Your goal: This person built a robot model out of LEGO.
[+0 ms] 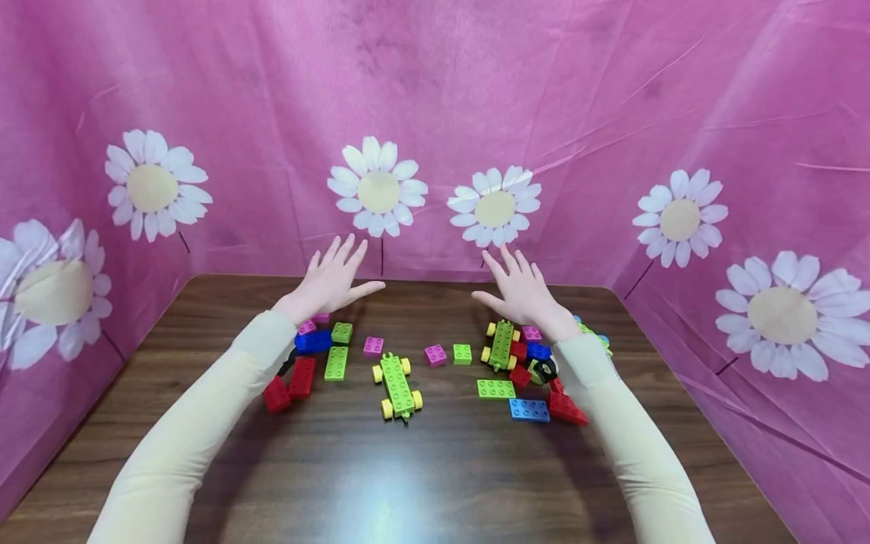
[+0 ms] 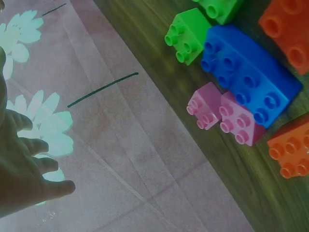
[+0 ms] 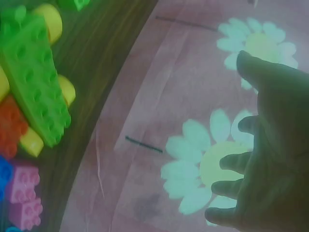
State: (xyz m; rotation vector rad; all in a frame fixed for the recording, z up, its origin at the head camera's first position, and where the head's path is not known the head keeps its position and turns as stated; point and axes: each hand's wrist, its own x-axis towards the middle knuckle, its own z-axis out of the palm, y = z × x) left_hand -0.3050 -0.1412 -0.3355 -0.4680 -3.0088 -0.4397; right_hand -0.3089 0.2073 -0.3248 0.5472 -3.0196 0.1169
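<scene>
Both hands reach forward with fingers spread, holding nothing. My left hand (image 1: 329,283) is raised over the far left of the table, beyond a blue brick (image 1: 313,342), a green brick (image 1: 342,332) and pink bricks (image 2: 205,106). Over the far right, my right hand (image 1: 523,291) hovers just past a green car base (image 1: 502,344) with yellow wheels. A second green car base (image 1: 397,385) lies near the middle. Between the two bases sit a pink brick (image 1: 435,355) and a small green brick (image 1: 462,354). My right forearm partly covers the pile beneath it.
Red bricks (image 1: 302,378) and a long green brick (image 1: 336,363) lie at left. On the right are a green plate brick (image 1: 496,389), a light blue brick (image 1: 529,410) and red bricks (image 1: 567,408). A pink flowered cloth (image 1: 435,113) hangs behind the wooden table (image 1: 306,483).
</scene>
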